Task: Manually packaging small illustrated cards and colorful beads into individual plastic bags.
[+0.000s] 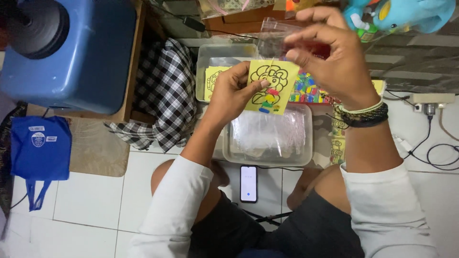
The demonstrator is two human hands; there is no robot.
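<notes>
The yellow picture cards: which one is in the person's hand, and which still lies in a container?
The yellow card with the black flower-like drawing is pinched by the left hand; the other yellow card lies inside the clear plastic container behind it.

Card [271,86] held over tub [267,136]; phone [248,183] nearer on floor; cloth [162,95] left, bag [40,148] far left, second tub [224,55] probably behind.

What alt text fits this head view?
Left hand holds a yellow card with a cartoon drawing while the right hand lifts a clear plastic sleeve above it, over clear plastic tubs on a white tiled floor.
</notes>
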